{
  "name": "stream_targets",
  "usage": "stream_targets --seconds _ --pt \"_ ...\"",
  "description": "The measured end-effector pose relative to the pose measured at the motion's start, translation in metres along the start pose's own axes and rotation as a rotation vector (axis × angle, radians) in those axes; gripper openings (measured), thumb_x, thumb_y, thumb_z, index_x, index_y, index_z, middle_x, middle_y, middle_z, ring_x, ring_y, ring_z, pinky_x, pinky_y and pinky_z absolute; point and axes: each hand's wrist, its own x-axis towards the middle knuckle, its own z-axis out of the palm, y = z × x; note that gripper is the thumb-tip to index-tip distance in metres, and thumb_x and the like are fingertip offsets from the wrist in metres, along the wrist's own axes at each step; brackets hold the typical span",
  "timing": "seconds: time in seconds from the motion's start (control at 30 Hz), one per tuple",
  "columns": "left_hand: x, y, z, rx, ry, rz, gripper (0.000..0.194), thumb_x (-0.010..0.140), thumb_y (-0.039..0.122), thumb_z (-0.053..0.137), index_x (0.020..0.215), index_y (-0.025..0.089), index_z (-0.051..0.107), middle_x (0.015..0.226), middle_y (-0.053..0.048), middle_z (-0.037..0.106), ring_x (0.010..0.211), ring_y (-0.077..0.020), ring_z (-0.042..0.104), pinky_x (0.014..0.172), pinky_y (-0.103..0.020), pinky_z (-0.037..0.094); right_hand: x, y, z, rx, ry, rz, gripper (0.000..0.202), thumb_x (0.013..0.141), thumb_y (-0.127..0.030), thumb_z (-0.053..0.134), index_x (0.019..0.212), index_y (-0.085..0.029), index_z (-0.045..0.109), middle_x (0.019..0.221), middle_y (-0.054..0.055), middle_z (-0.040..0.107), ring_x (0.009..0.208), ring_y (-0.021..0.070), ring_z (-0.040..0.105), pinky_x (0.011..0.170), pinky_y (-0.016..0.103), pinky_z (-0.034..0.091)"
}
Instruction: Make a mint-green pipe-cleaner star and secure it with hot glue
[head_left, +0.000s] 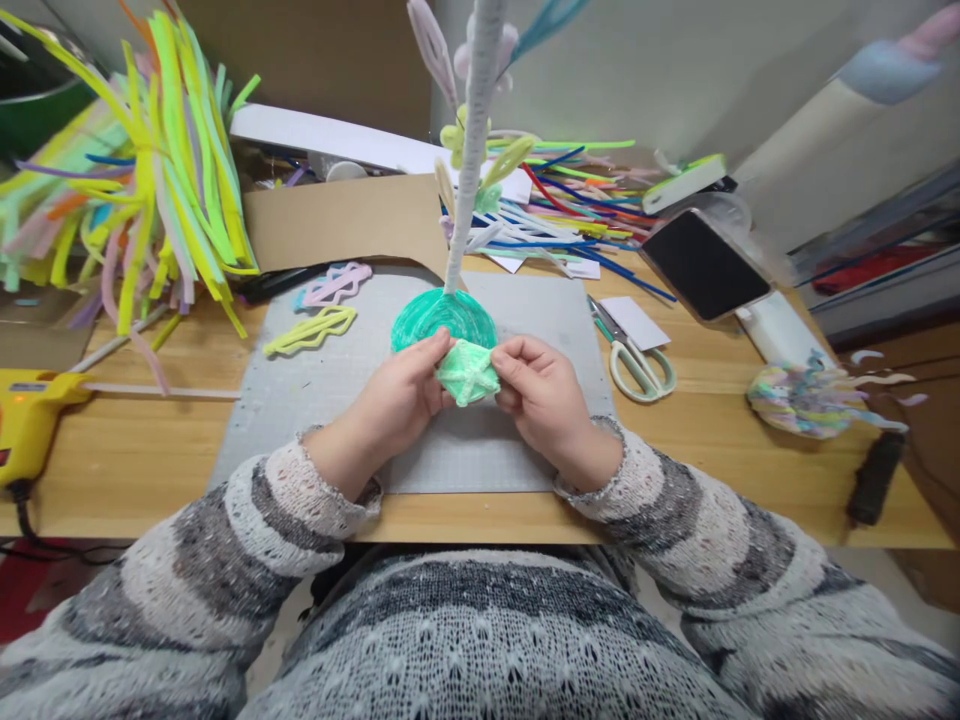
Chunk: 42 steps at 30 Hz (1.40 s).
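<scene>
Between my two hands is a small light-green pipe-cleaner piece with a paler star-shaped ridge on its face. My left hand pinches its left edge with thumb and fingers. On the opposite edge, my right hand grips it the same way. Just behind the piece stands a round teal base, partly hidden by my left thumb. A white wrapped stem rises from that base, with a yellow flower and pastel loops around it.
A grey cutting mat lies under my hands, with folded yellow and lilac pipe-cleaner pieces. Scissors and a phone are at right. A yellow glue gun and a pipe-cleaner bundle stand left.
</scene>
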Motion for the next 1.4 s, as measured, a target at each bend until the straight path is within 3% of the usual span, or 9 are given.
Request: stream_targets --seconds 0.17,0.27,0.4,0.57,0.8,0.93,1.1,1.2,1.4 --pt "-0.001 0.004 -0.003 0.097 0.036 -0.012 0.02 0.072 0.026 0.078 0.078 0.013 0.064 0.068 0.0 0.063 0.059 -0.0094 0.059 0.056 -0.02 0.05 0.003 -0.007 -0.001 0.072 -0.002 0.129 0.03 0.064 -0.035 0.082 0.066 -0.018 0.057 0.041 -0.012 0.041 0.033 0.0017 0.029 0.034 0.016 0.019" --pt "-0.001 0.005 -0.004 0.082 0.039 -0.019 0.022 0.077 0.032 0.073 0.078 0.013 0.065 0.069 -0.001 0.063 0.06 -0.011 0.059 0.056 -0.022 0.051 0.003 -0.008 0.0 0.092 -0.006 0.151 0.031 0.065 -0.035 0.081 0.066 -0.018 0.056 0.04 -0.012 0.04 0.033 0.0013 0.027 0.034 0.016 0.018" --pt "0.001 0.008 -0.003 0.075 0.081 -0.01 0.029 0.08 0.042 0.067 0.078 0.013 0.065 0.068 -0.003 0.064 0.06 -0.0129 0.059 0.055 -0.024 0.051 0.004 -0.006 -0.002 0.066 -0.046 0.087 0.032 0.067 -0.037 0.082 0.068 -0.018 0.057 0.042 -0.012 0.041 0.034 0.0014 0.028 0.034 0.016 0.019" --pt "-0.001 0.011 -0.003 0.241 0.121 0.036 0.03 0.068 0.037 0.08 0.066 0.014 0.06 0.057 0.002 0.055 0.053 -0.0088 0.051 0.053 -0.021 0.045 0.002 -0.003 -0.004 -0.031 -0.087 -0.004 0.032 0.071 -0.04 0.08 0.07 -0.017 0.059 0.045 -0.011 0.042 0.037 0.002 0.028 0.035 0.017 0.018" --pt "0.0 0.007 -0.004 0.443 0.17 0.138 0.031 0.069 0.038 0.078 0.062 0.015 0.059 0.052 0.005 0.051 0.048 -0.0066 0.042 0.051 -0.022 0.035 0.001 -0.002 -0.006 -0.091 -0.085 -0.046 0.03 0.073 -0.04 0.079 0.071 -0.017 0.06 0.048 -0.009 0.045 0.039 0.0031 0.03 0.037 0.018 0.021" --pt "-0.001 0.005 0.0 0.429 0.204 0.16 0.03 0.069 0.036 0.078 0.063 0.015 0.057 0.054 0.006 0.051 0.048 -0.0066 0.042 0.052 -0.022 0.036 0.0 -0.003 -0.005 -0.095 -0.097 -0.057 0.03 0.074 -0.04 0.078 0.071 -0.017 0.06 0.048 -0.009 0.045 0.039 0.0031 0.03 0.038 0.019 0.021" --pt "-0.002 0.005 0.0 0.362 0.147 0.154 0.031 0.071 0.037 0.077 0.064 0.016 0.056 0.053 0.006 0.049 0.048 -0.006 0.042 0.051 -0.022 0.036 -0.001 -0.004 -0.005 -0.081 -0.092 -0.036 0.031 0.073 -0.041 0.079 0.071 -0.018 0.06 0.047 -0.01 0.043 0.038 0.0034 0.029 0.037 0.019 0.019" --pt "-0.002 0.003 -0.001 0.303 0.092 0.133 0.031 0.072 0.041 0.078 0.071 0.015 0.06 0.059 0.005 0.055 0.052 -0.0071 0.048 0.054 -0.022 0.04 0.0 -0.004 -0.005 -0.084 -0.073 -0.041 0.031 0.074 -0.042 0.078 0.071 -0.018 0.059 0.046 -0.01 0.041 0.038 0.0034 0.028 0.037 0.019 0.019" --pt "0.0 0.001 -0.002 0.171 0.059 0.045 0.026 0.068 0.029 0.083 0.072 0.014 0.063 0.063 0.002 0.063 0.056 -0.0079 0.055 0.056 -0.021 0.044 0.003 -0.007 -0.004 -0.017 -0.099 0.044 0.031 0.072 -0.041 0.078 0.07 -0.017 0.058 0.048 -0.01 0.039 0.04 0.0034 0.027 0.037 0.018 0.017"
